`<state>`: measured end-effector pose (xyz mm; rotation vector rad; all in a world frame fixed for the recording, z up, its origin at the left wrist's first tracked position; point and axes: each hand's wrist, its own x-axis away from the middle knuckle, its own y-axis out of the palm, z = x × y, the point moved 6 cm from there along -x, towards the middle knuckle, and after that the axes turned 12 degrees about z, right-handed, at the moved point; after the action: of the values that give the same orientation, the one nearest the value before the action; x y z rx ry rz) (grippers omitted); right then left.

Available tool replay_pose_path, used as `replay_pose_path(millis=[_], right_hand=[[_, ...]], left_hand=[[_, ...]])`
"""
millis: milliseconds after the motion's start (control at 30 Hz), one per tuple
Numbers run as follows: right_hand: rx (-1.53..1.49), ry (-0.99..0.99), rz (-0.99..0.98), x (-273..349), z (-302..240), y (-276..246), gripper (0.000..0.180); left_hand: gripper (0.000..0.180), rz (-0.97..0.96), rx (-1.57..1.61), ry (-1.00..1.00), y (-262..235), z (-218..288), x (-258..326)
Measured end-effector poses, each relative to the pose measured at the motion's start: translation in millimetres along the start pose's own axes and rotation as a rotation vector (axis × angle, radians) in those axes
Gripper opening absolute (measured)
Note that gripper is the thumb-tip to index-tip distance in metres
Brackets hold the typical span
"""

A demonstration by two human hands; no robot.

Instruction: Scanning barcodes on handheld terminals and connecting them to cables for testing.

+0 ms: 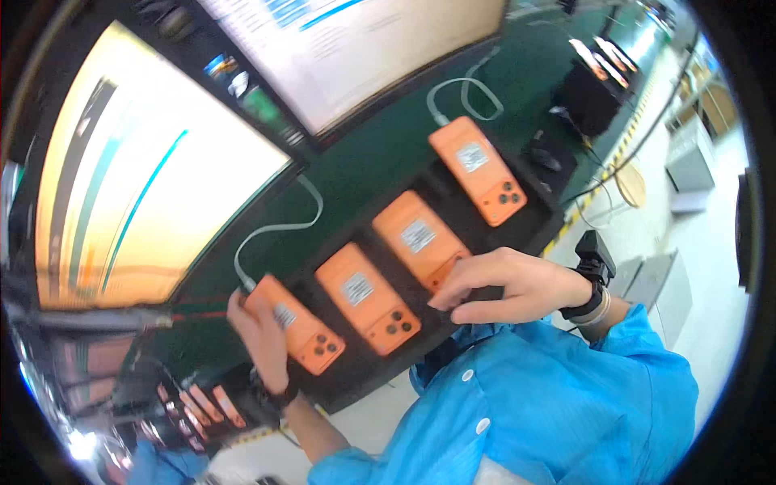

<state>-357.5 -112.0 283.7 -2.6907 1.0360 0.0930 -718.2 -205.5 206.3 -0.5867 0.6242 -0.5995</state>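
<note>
Several orange phones lie back up in a slanting row on a black tray [420, 331], each with a white label. At the leftmost phone [311, 343], my left hand [263, 335] is closed at its far end, around the plug of a white cable [279, 229]. The second phone [360, 295] lies untouched beside it. My right hand [509, 283] is over the near end of the third phone [416, 230], thumb and fingers apart, partly covering its cameras. Whether it touches that phone I cannot tell. The rightmost phone [477, 170] has another white cable [473, 85] at its far end.
Two lit monitors [153, 178] [356, 48] stand beyond the tray on a green bench top [356, 178]. A dark mouse [546, 152] sits at the right. More phones [210, 404] lie at the lower left, where part of another person in blue [166, 465] shows.
</note>
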Motion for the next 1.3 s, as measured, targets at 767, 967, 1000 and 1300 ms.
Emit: replay_pose_path(millis=[767,967,1000,1300], right_hand=[[-0.253,0.425,0.288,391.1,93.2,-305.6,0.037],[-0.342,0.567,0.606,462.2,144.4,-382.4,0.04],[-0.328,0.591,0.628,465.0,152.2,-390.2,0.041],[-0.096,0.607,0.473,401.3,176.5,-515.2,0.044]], left_hand=[[0.009,-1.055,0.744,-0.009,292.0,469.5,388.3],[0.011,-1.166,0.819,0.207,390.7,561.3,421.7],[0.012,-1.21,0.79,0.196,403.1,572.5,425.2],[0.019,-1.191,0.657,0.31,533.3,639.7,396.7]])
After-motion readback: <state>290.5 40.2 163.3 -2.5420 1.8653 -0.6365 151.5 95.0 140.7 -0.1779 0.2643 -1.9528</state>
